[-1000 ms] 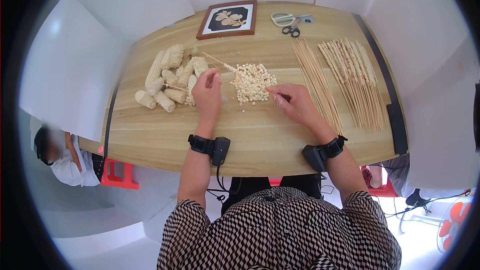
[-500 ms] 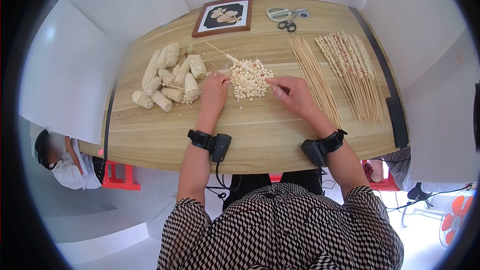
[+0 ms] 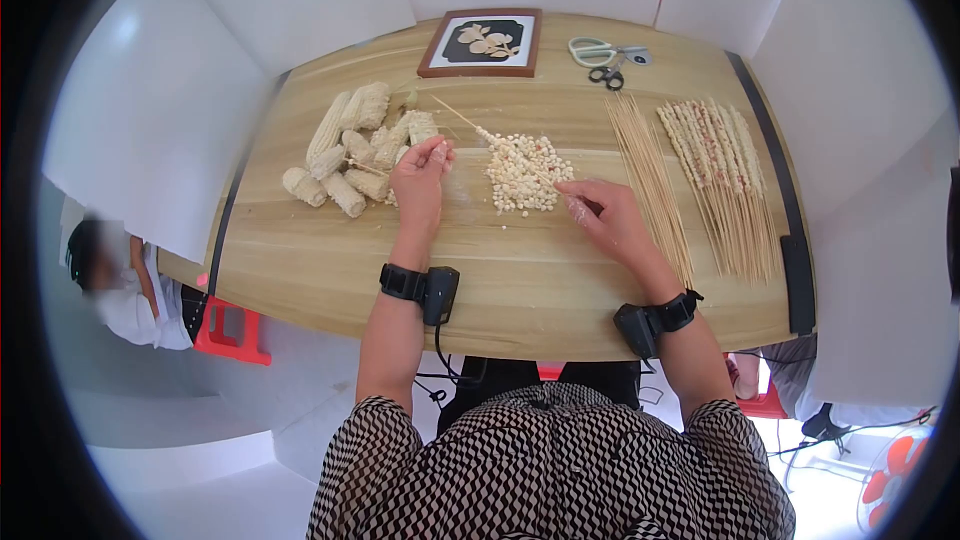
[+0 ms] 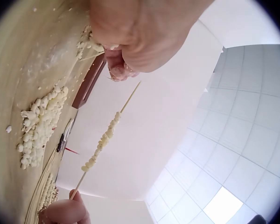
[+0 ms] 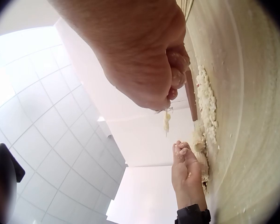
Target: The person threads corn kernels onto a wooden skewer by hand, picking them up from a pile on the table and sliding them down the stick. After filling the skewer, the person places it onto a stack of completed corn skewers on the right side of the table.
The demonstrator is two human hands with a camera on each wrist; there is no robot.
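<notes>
The right hand (image 3: 608, 215) grips a half-threaded corn skewer (image 4: 104, 138); the left hand (image 3: 420, 180) pinches a kernel (image 4: 114, 47) near its tip; many loose kernels (image 3: 525, 175) remain.

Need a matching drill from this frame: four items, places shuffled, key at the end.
Items
1. scissors
2. corn cobs
3. loose kernels
4. part-threaded skewer

Places
A. pinched in the right hand
B. piled on the table between the hands
C. just to the left of the left hand
D. at the far edge, right of the picture frame

Pairs: 1-D, 2-C, 3-B, 4-A.
</notes>
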